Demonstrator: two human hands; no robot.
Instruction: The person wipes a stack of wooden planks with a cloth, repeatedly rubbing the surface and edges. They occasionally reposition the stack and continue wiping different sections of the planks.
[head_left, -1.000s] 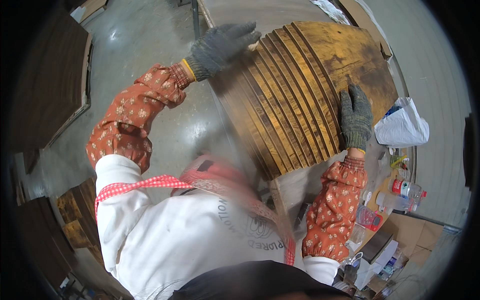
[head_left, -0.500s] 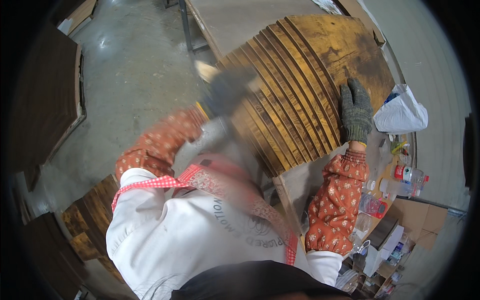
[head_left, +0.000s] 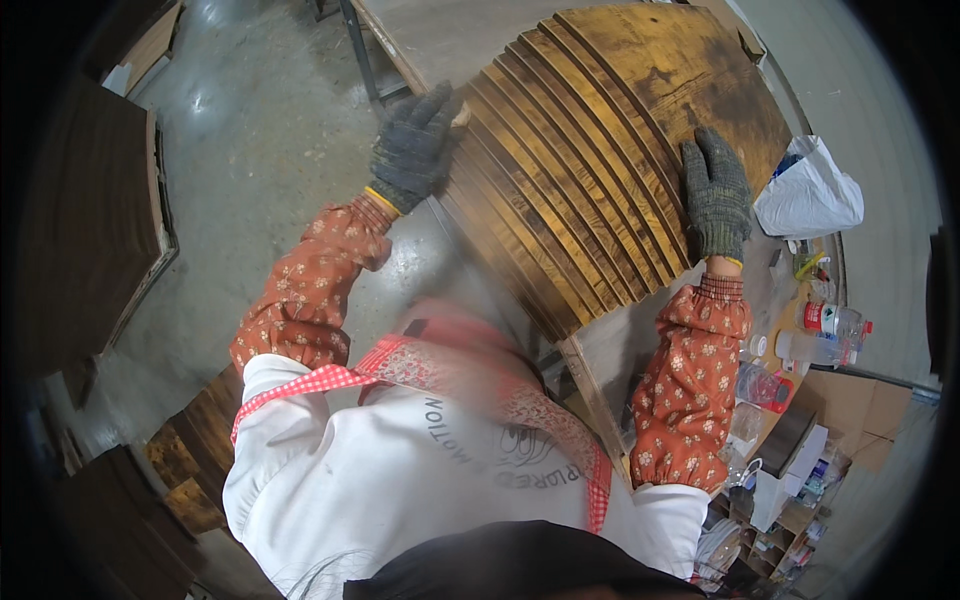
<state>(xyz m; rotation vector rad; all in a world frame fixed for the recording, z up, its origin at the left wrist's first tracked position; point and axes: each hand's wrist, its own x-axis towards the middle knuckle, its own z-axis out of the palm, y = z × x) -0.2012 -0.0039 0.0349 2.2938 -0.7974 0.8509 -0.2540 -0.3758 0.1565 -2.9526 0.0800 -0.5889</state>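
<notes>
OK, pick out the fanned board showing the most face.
The rightmost board, under the right hand: its broad face lies largely exposed, while the other fanned boards show only narrow strips.

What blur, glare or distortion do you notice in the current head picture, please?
In the head view, glare marks the floor; part of the red apron is smeared, while the right gloved hand looks fairly crisp; edges of the stacked boards bow, probably from the fisheye lens; the corners are black.

Left hand (head_left: 412,145): gray-gloved, back uppermost; left arm (head_left: 305,285) bent. Right hand (head_left: 717,192): gray-gloved, flat, palm down; right forearm (head_left: 692,385) pointing forward.
</notes>
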